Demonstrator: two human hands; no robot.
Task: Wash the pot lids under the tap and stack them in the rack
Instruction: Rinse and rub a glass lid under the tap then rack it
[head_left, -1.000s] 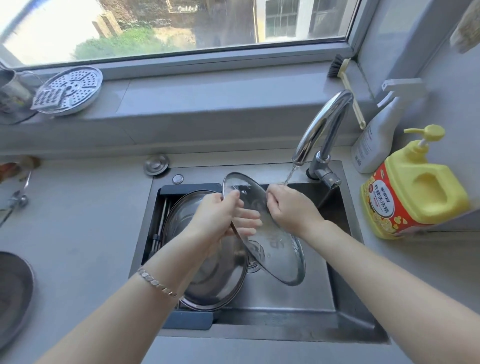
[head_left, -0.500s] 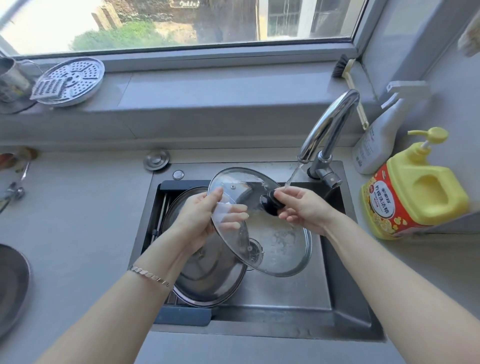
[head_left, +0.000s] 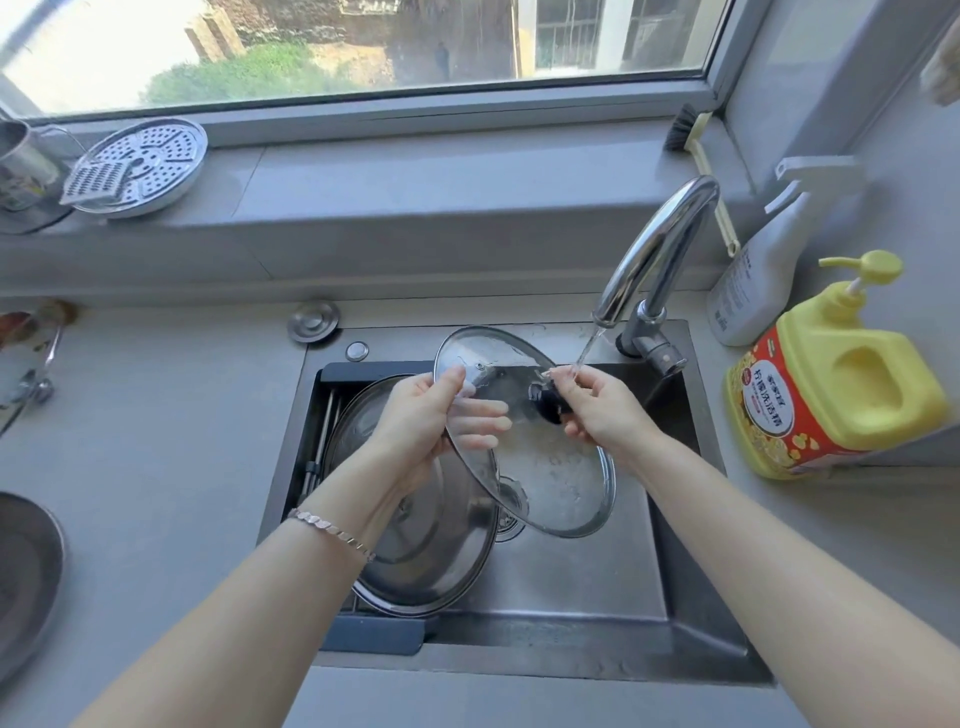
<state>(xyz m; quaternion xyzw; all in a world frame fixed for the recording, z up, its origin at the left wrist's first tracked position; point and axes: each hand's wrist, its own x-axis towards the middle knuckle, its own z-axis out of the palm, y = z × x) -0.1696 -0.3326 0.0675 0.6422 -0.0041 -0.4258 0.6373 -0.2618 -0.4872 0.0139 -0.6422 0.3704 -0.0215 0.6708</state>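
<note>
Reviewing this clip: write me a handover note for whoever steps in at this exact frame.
Left hand grips the glass lid by its rim, thumb on top, fingers behind the glass. Right hand pinches its black knob.
The glass lid is held tilted over the sink; water from the tap lands near the knob.
The steel lid lies in the rack at the sink's left side.
Done: steel lid racked.
Left: finish rinsing the glass lid, then stack it in the rack.
</note>
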